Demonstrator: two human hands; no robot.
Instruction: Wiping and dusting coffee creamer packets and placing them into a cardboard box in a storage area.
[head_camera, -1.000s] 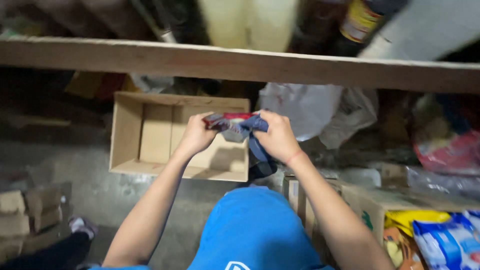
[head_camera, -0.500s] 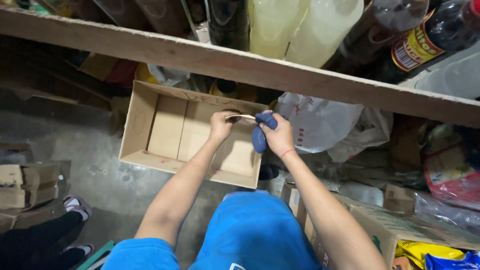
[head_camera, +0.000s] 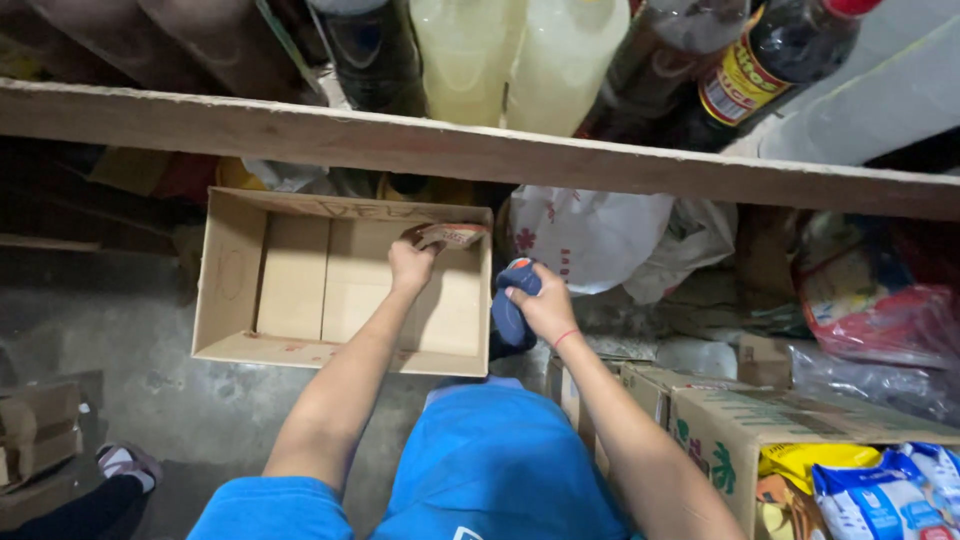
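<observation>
An open, empty cardboard box (head_camera: 300, 290) sits on the floor under a wooden shelf. My left hand (head_camera: 412, 266) reaches over the box's far right corner and pinches a small brown flap or scrap (head_camera: 447, 236) there. My right hand (head_camera: 545, 305) is just right of the box, closed around a bunched dark blue cloth (head_camera: 510, 310) with a bit of red showing at its top. My knees in blue shorts (head_camera: 490, 470) fill the bottom of the view.
A wooden shelf board (head_camera: 480, 150) crosses the top, carrying dark and pale yellow bottles (head_camera: 520, 50). White plastic bags (head_camera: 600, 240) lie right of the box. Cartons with packaged goods (head_camera: 800, 450) stand at lower right. Small boxes (head_camera: 40, 440) and a sandalled foot (head_camera: 125, 462) sit at left.
Both hands held the cloth together a second ago. My left hand has let go and moved onto the box's corner flap; my right hand keeps the cloth, bunched, lower and right.
</observation>
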